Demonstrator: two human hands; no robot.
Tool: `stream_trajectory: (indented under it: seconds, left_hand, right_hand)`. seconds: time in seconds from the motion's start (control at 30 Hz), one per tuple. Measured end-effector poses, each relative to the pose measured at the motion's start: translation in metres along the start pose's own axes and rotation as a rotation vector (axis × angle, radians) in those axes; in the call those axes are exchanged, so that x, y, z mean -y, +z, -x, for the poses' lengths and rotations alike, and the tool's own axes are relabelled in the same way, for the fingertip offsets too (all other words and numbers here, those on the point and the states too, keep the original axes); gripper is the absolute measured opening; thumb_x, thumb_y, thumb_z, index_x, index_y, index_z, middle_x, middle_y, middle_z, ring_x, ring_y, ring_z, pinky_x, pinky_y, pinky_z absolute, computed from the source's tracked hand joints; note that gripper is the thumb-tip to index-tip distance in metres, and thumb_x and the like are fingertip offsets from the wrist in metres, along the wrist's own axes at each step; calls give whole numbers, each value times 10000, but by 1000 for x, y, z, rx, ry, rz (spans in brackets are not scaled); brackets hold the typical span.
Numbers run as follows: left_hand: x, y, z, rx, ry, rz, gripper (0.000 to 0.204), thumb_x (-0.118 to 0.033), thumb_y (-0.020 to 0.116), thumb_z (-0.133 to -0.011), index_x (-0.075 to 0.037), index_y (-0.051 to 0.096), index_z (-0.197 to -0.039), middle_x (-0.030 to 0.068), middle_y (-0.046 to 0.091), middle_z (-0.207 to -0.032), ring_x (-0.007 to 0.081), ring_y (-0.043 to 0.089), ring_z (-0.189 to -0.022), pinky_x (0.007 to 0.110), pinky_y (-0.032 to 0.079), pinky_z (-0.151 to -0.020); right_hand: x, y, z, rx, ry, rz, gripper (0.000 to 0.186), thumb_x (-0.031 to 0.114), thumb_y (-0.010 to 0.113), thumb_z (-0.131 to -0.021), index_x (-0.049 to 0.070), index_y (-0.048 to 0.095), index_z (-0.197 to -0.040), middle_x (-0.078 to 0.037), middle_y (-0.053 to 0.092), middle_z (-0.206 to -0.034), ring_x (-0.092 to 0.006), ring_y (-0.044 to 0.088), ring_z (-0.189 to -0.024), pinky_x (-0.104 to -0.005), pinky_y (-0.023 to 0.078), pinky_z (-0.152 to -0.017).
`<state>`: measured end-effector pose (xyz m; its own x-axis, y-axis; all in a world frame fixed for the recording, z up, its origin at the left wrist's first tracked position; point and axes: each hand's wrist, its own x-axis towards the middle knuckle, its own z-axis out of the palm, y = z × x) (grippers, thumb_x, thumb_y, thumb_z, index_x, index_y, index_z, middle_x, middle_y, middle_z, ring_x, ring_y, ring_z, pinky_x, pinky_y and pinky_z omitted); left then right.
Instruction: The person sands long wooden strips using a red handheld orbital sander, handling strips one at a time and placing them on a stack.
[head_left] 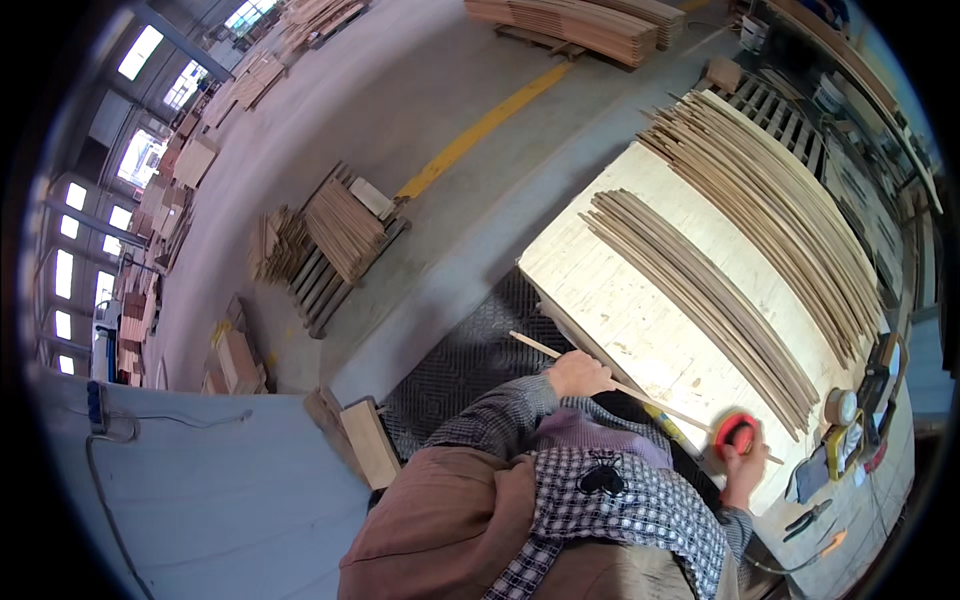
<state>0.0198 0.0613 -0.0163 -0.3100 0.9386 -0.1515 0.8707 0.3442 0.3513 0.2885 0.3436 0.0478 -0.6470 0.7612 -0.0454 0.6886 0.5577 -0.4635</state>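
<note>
A long thin wooden strip [660,404] lies slantwise over the near edge of the pale worktable [600,290], its left end sticking out past the table. My left hand [580,375] is closed around the strip near its middle. My right hand [742,472] grips a round red tool with a black centre [735,434], which sits on the strip toward its right end. The exact kind of this tool cannot be made out. Beyond it lies a bundle of thin wooden strips [700,300], and a larger bundle of strips [770,210] is farther back.
At the table's right lie a roll of tape [841,407], a yellow-framed tool [845,450], pliers [806,520] and a cable with an orange end [832,543]. Stacked wood rests on a floor pallet [345,235] at left. A black mat [470,345] lies beside the table.
</note>
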Motion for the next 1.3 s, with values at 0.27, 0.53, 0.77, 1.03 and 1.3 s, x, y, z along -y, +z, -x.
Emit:
stream_trajectory:
  seconds: [0.27, 0.53, 0.77, 1.03, 1.3]
  left_hand:
    - [-17, -10, -9, 9, 40, -85, 312, -391, 508, -859, -125, 656, -788, 83, 634, -654, 260, 648, -612, 394, 505, -512]
    - [-25, -26, -12, 160, -137, -202, 172, -293, 501, -865, -220, 657, -872, 35, 600, -749, 217, 638, -717, 385, 503, -554]
    - [-8, -15, -6, -25, 91, -176, 141, -264, 535, -831, -183, 623, -756, 41, 541, -673, 225, 607, -629, 372, 477, -495]
    - [-14, 4, -17, -238, 101, -181, 180, -264, 585, -817, -167, 576, -666, 45, 527, -617, 240, 589, -563, 372, 469, -467]
    - [-9, -7, -9, 59, 80, -222, 251, -321, 533, -860, -139, 583, -695, 82, 543, -632, 273, 595, -560, 417, 476, -497]
  right_hand:
    - [-45, -53, -5, -61, 249, -66, 753, 227, 678, -637, 30, 445, -1326, -228, 568, -1120, -313, 569, -990, -357, 438, -871]
    - [99, 18, -1, 192, -164, 23, 636, 291, 739, -656, 266, 509, -1248, -221, 555, -988, -394, 597, -833, -437, 505, -740]
    - [75, 17, 20, 57, -169, 5, 539, 264, 659, -734, 307, 493, -1245, -202, 520, -963, -371, 596, -821, -418, 512, -694]
    - [-5, -29, -21, -128, 425, 84, 696, 275, 729, -614, 284, 492, -1268, -196, 546, -1020, -385, 589, -879, -426, 502, -767]
    - [69, 12, 17, 52, -166, -6, 544, 212, 659, -708, 290, 501, -1222, -188, 525, -886, -377, 589, -758, -440, 504, -634]
